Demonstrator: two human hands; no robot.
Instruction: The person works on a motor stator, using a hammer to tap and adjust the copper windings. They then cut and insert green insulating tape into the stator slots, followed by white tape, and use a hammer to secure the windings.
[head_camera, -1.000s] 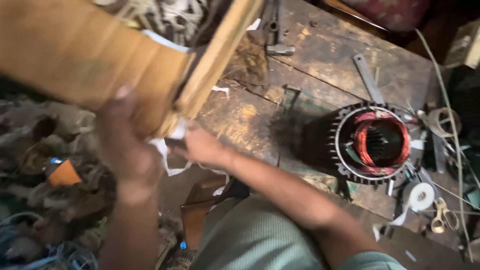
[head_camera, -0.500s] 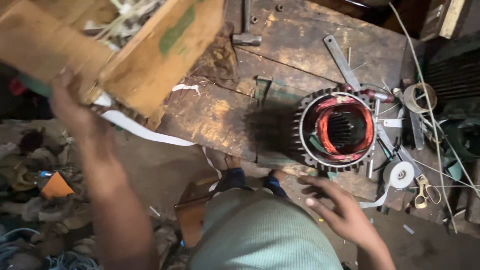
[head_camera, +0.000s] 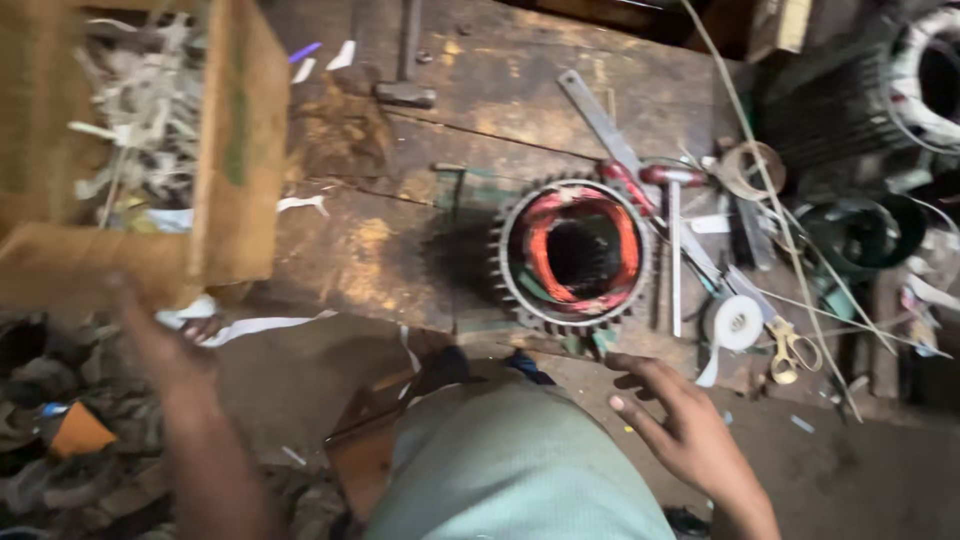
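My left hand (head_camera: 160, 345) grips the near lower edge of a cardboard box (head_camera: 230, 150) at the upper left; the box holds several pale paper scraps and strips. A finned metal motor stator (head_camera: 572, 255) with reddish copper windings stands on the worn wooden workbench (head_camera: 400, 240), mid-frame. My right hand (head_camera: 675, 425) hovers open, fingers spread, in front of the bench edge, just below and right of the stator, touching nothing.
To the right of the stator lie a metal ruler (head_camera: 600, 120), a red-handled tool (head_camera: 672, 215), a roll of white tape (head_camera: 738, 322) and yellow-handled scissors (head_camera: 790, 350). A hammer (head_camera: 405, 60) lies at the back. Another motor housing (head_camera: 870, 90) is far right. Scrap litters the floor at left.
The box has swung down and left, its open side now showing. My right hand left the box and moved right, below the stator.
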